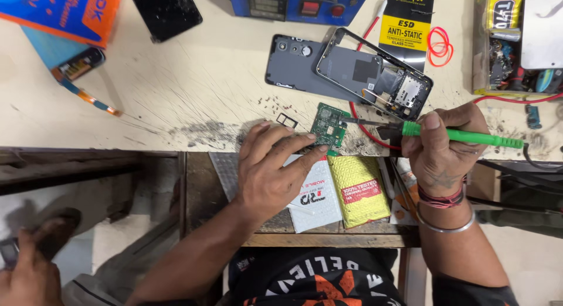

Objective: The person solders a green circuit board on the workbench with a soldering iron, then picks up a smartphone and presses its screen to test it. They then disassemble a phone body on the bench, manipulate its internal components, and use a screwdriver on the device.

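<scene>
At the front edge of the desk (176, 89), the left hand (272, 171) is lying flat with open fingers, pressing down the little green board (329, 125). The right hand (437, 145) is squeezing its fingers around a green soldering iron (469, 136), whose tip is touching the board.

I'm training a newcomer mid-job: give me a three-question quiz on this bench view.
1. True or false: the right hand holds a green-handled soldering iron.
2. What do the left hand fingertips press on?
A. the yellow padded pouch
B. the small green circuit board
C. the red rubber bands
3. What lies under the open phone frame?

Key: 1 true; 2 B; 3 the grey back cover.
</scene>
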The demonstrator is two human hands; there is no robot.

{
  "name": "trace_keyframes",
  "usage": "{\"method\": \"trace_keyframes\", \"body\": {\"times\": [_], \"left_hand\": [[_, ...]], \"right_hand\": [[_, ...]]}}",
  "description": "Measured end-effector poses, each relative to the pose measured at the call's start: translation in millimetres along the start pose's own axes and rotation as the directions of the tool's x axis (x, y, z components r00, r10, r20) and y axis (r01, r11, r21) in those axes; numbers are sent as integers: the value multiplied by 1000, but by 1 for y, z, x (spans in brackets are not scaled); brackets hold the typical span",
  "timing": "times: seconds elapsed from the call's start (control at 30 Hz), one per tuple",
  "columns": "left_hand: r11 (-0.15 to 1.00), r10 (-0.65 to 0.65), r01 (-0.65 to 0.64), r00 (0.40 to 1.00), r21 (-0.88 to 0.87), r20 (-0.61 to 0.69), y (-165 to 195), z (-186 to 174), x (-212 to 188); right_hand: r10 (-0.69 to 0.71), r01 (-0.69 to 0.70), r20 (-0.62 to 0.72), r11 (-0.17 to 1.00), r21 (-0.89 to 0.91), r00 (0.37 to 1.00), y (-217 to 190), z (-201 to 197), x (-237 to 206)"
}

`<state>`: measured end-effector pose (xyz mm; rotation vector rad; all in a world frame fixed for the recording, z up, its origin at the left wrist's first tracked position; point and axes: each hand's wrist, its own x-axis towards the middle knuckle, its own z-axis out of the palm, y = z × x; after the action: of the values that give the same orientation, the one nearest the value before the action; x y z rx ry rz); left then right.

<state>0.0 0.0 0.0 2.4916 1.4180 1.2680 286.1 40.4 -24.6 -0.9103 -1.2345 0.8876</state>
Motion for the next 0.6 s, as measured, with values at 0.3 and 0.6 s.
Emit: {"method": "trace_keyframes", "body": {"times": [0.3,0.6], "left_hand": [[1000,-12,12,1000,14,14,-35,-80,43],[1000,-24,23,999,17,33,-67,-148,14]], "right_hand": [[-1,1,1,999,42,1000,-51,79,44],[41,-41,16,999,-33,999,-70,152,15]]}}
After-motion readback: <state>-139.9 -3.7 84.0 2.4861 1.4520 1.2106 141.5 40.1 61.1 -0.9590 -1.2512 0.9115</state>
